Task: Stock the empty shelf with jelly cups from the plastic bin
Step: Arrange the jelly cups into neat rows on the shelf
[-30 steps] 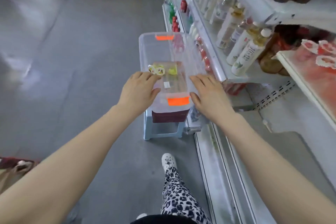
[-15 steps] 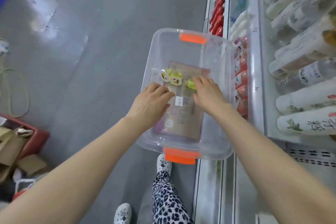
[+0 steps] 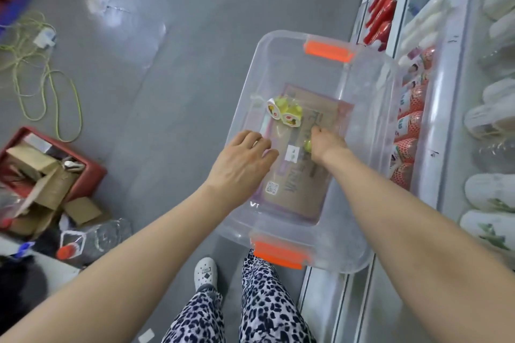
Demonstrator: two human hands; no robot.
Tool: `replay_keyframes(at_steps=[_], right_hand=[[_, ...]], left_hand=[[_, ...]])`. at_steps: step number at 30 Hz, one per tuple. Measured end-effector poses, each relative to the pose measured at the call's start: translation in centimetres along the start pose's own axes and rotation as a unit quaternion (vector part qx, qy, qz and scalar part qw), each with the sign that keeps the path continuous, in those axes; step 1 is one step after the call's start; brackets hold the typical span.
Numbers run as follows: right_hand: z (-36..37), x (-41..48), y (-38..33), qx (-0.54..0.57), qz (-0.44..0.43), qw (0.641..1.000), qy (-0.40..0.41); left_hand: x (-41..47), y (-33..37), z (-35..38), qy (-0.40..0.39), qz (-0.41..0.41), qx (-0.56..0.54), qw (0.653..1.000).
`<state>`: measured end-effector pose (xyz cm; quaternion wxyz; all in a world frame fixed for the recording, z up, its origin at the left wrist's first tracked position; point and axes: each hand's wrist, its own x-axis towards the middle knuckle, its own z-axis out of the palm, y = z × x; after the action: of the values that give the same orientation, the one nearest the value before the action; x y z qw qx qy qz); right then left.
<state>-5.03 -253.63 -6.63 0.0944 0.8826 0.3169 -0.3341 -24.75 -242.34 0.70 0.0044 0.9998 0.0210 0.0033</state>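
A clear plastic bin point(image 3: 370, 97) with orange handles stands in front of me beside the shelving. Two yellow-green jelly cups point(image 3: 284, 112) lie on their sides near its left wall. My right hand point(image 3: 326, 143) is down inside the bin, fingers curled around a third green jelly cup point(image 3: 308, 145), which it mostly hides. My left hand point(image 3: 245, 160) hovers over the bin's left rim with fingers loosely bent and nothing in it.
Shelves point(image 3: 451, 108) with bottles and red packs run along the right. A red crate of cardboard point(image 3: 41, 175) and a clear bottle point(image 3: 92, 239) lie at the left; a yellow-green cord point(image 3: 55, 86) trails on the grey floor. My legs are below the bin.
My view has tilted down over the bin. My right hand went deeper into the bin and closed on a green cup. My left hand stayed at the left rim.
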Motion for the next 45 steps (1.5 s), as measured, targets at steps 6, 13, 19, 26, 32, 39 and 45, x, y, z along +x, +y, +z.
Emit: replay_keyframes(at_steps=[6,13,19,26,32,39,45], right_hand=[[-2.8,-4.6,-0.1,0.002,-0.025,0.994,0.108],[-4.5,-9.4,2.7,-0.047,-0.058,0.942,0.327],[-3.0,-9.8,3.6,0.013,-0.081,0.923,0.377],[-2.9,-9.5,3.4,-0.007,-0.076,0.931,0.358],[-3.0,-9.5,3.6,-0.016,-0.08,0.935,0.345],[-3.6,-10.3,3.0,0.06,-0.089,0.93,0.35],[-3.3,-14.2,0.8,0.198,-0.086,0.9,0.379]], left_hand=[[3.9,0.8,0.4,-0.07,-0.035,-0.021,0.997],[12.3,0.3,4.1,-0.194,-0.092,-0.043,0.976],[15.2,-0.6,7.9,-0.253,-0.068,-0.006,0.965],[14.0,1.1,7.8,-0.266,-0.027,0.026,0.963],[8.9,2.4,8.2,-0.321,-0.084,-0.106,0.937],[6.5,2.0,3.7,-0.302,-0.195,-0.238,0.902],[3.2,2.1,-1.5,-0.17,-0.212,-0.288,0.918]])
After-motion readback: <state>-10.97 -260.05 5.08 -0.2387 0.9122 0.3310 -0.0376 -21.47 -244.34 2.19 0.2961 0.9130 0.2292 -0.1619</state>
